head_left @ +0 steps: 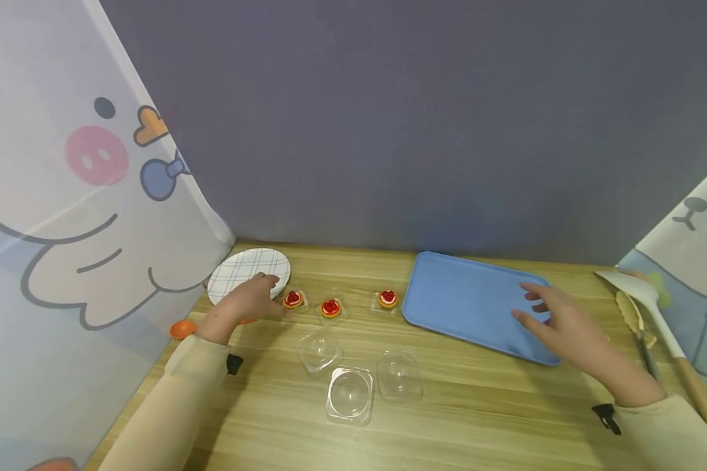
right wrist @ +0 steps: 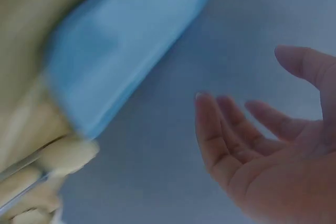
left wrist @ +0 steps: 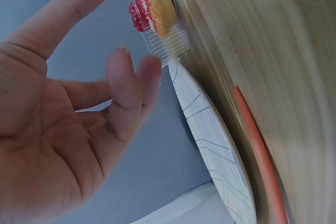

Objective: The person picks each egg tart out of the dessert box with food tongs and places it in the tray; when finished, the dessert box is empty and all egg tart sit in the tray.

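Observation:
My left hand (head_left: 243,307) reaches beside the leftmost red-topped tart (head_left: 293,299), thumb and fingers spread apart. In the left wrist view, this tart (left wrist: 160,11) sits in a clear ribbed plastic container (left wrist: 160,45), just beyond the fingertips, and the left hand (left wrist: 68,124) grips nothing. Two more tarts, one in the middle (head_left: 331,308) and one farther right (head_left: 388,299), stand on clear plastic. Over the right part of a blue tray (head_left: 465,294), my right hand (head_left: 568,330) hovers with loosely bent fingers and holds nothing, as the right wrist view also shows.
Clear plastic pieces (head_left: 350,395) lie at the table's middle. A checked white plate (head_left: 250,263) is at the back left, near an orange spoon (head_left: 182,329). Tongs (head_left: 632,314) and a white utensil (head_left: 645,289) with a wooden handle lie right of the tray. A grey wall (head_left: 389,131) rises behind.

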Available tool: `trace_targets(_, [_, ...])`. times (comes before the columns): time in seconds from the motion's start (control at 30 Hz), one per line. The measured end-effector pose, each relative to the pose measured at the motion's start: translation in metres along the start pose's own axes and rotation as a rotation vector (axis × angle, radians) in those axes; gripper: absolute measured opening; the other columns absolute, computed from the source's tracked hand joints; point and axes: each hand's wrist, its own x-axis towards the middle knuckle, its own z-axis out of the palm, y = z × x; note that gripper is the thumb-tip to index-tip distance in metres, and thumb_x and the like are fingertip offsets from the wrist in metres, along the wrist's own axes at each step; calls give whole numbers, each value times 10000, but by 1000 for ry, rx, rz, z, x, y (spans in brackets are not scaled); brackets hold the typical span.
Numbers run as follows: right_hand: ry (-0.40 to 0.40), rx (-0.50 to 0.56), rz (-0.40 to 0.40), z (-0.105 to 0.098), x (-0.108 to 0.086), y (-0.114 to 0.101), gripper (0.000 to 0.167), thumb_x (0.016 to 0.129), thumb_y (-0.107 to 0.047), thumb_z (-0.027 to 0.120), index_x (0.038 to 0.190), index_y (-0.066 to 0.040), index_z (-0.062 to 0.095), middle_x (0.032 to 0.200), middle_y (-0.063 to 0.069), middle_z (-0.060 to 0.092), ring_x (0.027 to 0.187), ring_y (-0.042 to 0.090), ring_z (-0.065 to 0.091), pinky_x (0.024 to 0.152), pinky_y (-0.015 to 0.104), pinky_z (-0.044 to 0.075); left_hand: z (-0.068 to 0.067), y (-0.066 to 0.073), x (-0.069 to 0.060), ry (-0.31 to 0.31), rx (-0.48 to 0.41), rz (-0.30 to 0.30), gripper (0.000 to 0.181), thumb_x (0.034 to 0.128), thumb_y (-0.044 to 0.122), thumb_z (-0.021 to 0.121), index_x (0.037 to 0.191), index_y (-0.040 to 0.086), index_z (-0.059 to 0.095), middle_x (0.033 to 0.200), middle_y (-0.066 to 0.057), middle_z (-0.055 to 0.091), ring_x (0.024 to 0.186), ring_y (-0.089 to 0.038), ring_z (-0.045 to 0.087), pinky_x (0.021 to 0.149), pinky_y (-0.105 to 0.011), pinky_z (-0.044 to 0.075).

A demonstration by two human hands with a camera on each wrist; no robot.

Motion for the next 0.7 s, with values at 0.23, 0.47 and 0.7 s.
trace_targets(0.23, [-12,-219,228,-19,-19,63,946,1062,-500,617,1563,218,258,1389,582,376,1123,769,478,785,802,492,5,-4,7,-5,-9,10,1051,817,452,909,1589,-63,415,1537,-313,513,1414,-504,539,1174,-627,473])
trace_targets(0.47, [-49,-384,360,-28,-36,95,1052,1012,-639,607,1378,310,336,1109,612,449,886,763,498,768,791,447,9,-8,12,-4,-34,9,1063,806,468,918,1594,-42,419,1523,-308,512,1375,-500,568,1152,-624,492])
trace_targets(0.7, [-134,-383,392,-26,-40,105,1145,1004,-729,542,1332,338,288,1070,619,422,887,771,511,717,770,457,11,-10,14,-3,-37,4,1087,781,492,929,1574,-67,437,1524,-316,503,1383,-500,554,1163,-625,481])
